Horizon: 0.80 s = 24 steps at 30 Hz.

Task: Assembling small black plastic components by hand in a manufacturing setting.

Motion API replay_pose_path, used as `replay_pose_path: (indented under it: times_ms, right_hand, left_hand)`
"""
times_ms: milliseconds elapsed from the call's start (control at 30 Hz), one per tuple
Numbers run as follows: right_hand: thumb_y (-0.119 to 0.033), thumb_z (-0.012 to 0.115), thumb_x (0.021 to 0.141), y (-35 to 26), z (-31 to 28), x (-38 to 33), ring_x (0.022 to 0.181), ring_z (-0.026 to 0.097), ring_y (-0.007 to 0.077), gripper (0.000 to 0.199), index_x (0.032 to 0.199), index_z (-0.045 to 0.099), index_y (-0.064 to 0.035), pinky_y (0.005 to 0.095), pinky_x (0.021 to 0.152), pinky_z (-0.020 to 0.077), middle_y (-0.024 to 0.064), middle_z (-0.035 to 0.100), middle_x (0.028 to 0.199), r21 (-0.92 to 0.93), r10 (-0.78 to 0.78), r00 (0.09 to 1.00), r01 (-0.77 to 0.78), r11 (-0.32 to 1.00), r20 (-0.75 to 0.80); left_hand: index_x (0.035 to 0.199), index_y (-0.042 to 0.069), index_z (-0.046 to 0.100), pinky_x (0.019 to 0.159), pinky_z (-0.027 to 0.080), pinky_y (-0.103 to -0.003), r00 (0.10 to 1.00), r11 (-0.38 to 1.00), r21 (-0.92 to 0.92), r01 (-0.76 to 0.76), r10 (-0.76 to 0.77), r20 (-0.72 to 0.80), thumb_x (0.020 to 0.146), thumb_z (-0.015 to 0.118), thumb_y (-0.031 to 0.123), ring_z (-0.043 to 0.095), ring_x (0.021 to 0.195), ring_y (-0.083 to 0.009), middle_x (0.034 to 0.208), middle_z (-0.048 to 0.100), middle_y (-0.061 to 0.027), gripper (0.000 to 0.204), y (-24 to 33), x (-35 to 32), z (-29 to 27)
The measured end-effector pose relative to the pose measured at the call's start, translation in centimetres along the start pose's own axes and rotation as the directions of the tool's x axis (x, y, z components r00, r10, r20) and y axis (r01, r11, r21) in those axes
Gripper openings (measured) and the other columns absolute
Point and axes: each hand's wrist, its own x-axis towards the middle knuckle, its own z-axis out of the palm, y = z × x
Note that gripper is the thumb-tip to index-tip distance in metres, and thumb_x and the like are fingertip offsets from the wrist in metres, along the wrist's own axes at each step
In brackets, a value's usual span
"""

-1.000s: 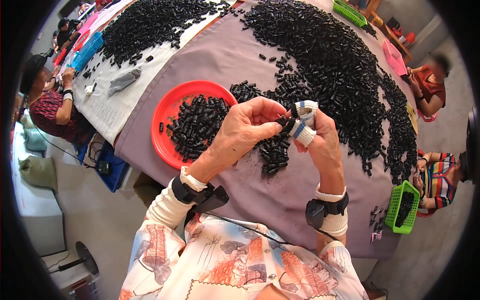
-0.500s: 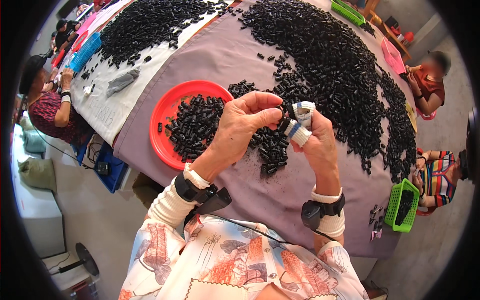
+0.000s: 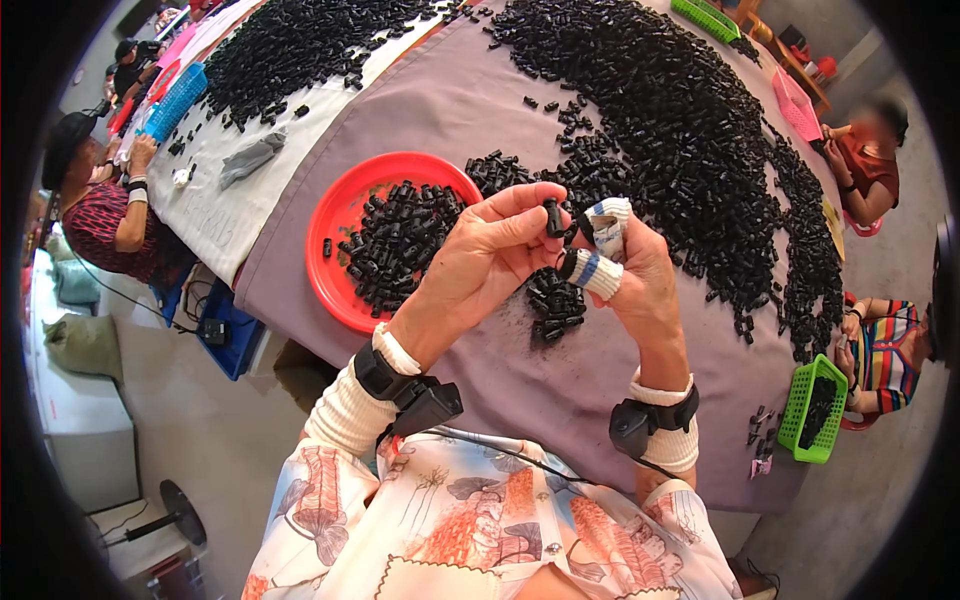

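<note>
Black plastic piece (image 3: pixel 552 216) pinched in left hand (image 3: pixel 490 255) fingertips, taped right hand (image 3: pixel 630 270) fingers curled beside it, red tray (image 3: pixel 340 215) underneath.

A long table (image 3: pixel 460 110) runs from near to far through the middle of the room, draped in a mauve cloth (image 3: pixel 560 390) at the near end and a pale grey cloth (image 3: pixel 215 215) on the far left side. The floor (image 3: pixel 200 440) is plain grey concrete, evenly lit by soft daylight with no hard shadows. At the left edge stands a pale box-like cabinet (image 3: pixel 85 430), and near it a dark round stand base (image 3: pixel 180 512) rests on the floor. Under the table's left side sits a blue crate (image 3: pixel 232 335) with cables trailing beside it. Other people sit along both sides of the table, left and right.
</note>
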Motion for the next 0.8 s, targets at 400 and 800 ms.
replay_pose_path:
  times_ms: [400, 800]
  right_hand:
    - [-0.025, 0.076, 0.069, -0.51, -0.31, 0.10, 0.059, 0.042, 0.0074, 0.034, 0.081, 0.054, -0.0015, 0.0239, 0.053, 0.0380, -0.0013, 0.050, 0.066, -0.092, -0.008, 0.996, 0.016, 0.996, 0.086]
    - [-0.022, 0.075, 0.070, 0.05, -0.09, -0.05, 0.060, 0.041, 0.0056, 0.030, 0.083, 0.056, -0.0025, 0.0225, 0.052, 0.0374, -0.0035, 0.049, 0.066, -0.017, 0.040, 0.998, -0.039, 0.999, 0.047]
  left_hand:
    - [0.110, -0.001, 0.055, 0.077, 0.049, -0.027, 0.998, 1.000, 0.029, -0.001, -0.001, 0.071, 0.087, 0.054, 0.004, 0.060, 0.086, -0.0142, 0.095, 0.062, -0.0090, 0.023, -0.36, -0.09, 0.01]
    - [0.108, 0.000, 0.056, 0.075, 0.050, -0.027, 0.999, 0.997, 0.071, 0.027, -0.029, 0.026, 0.087, 0.055, 0.003, 0.060, 0.080, -0.0121, 0.093, 0.063, -0.0087, 0.022, -0.47, 0.00, 0.37]
